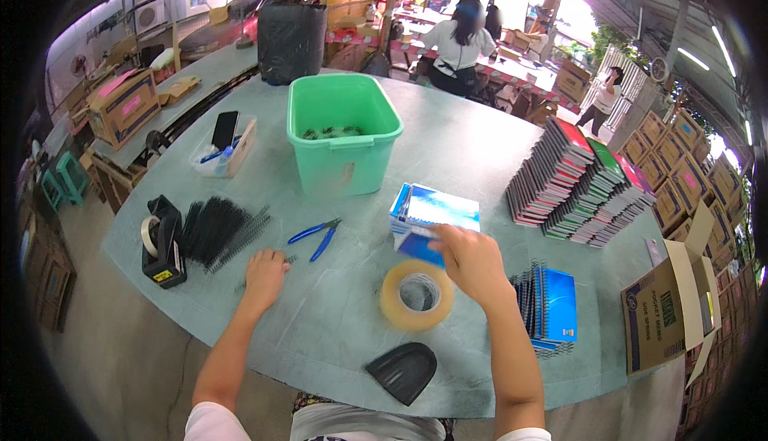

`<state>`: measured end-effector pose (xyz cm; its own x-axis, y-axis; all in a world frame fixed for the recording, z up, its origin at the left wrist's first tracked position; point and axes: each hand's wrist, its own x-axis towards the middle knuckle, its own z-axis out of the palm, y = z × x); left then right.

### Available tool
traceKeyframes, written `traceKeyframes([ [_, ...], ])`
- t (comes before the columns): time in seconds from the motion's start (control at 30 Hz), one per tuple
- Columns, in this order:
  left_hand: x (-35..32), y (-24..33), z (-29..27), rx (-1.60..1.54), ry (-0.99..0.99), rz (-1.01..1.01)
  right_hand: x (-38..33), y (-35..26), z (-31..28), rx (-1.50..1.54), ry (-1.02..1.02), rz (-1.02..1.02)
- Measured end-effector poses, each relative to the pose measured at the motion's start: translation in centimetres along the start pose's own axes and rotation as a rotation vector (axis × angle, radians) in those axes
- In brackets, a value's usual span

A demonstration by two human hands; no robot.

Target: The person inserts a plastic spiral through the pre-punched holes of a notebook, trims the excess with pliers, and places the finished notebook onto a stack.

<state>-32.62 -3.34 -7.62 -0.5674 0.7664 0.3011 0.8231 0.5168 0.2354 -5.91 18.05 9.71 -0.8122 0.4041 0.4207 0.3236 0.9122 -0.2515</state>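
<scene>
My left hand (266, 277) is closed on the table over a thin black spiral coil (291, 258), whose ends show on both sides of the fingers. Beside it lies a heap of black spiral coils (214, 231). Blue-handled cutting pliers (320, 237) rest just beyond that hand. My right hand (474, 263) pinches the near edge of a blue notebook (421, 247) at the front of a stack of blue notebooks (438, 207); the hand is slightly blurred. Directly in front of the stack, a wide roll of clear tape (390, 297) lies flat.
A green tub (344, 167) stands at the back; a tape dispenser (165, 253) is at left. Spiral-bound blue notebooks (558, 305), tall notebook stacks (552, 170) and an open carton (660, 309) occupy the right. A black curved piece (404, 373) lies near the front edge. Other people sit farther back.
</scene>
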Motion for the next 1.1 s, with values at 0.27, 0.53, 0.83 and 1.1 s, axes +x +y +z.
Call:
traceKeyframes([
  [0.27, -0.1, 10.2, -4.4, -0.252, -0.128, 0.148, -4.7, -1.4, 4.8, 0.006, -0.224, 0.021],
  [0.53, -1.5, 13.9, -4.8, -0.620, -0.144, 0.268, -4.3, -2.0, 5.6, 0.048, -0.141, 0.002],
  [0.83, -1.4, 16.4, -5.6, -0.760, 0.055, 0.259, -4.9, -2.0, 6.0, 0.116, -0.102, 0.009],
  [1.1, 0.2, 15.5, -5.8, -0.697, -0.077, 0.194, -5.0, -1.8, 5.6, 0.139, -0.081, -0.046],
])
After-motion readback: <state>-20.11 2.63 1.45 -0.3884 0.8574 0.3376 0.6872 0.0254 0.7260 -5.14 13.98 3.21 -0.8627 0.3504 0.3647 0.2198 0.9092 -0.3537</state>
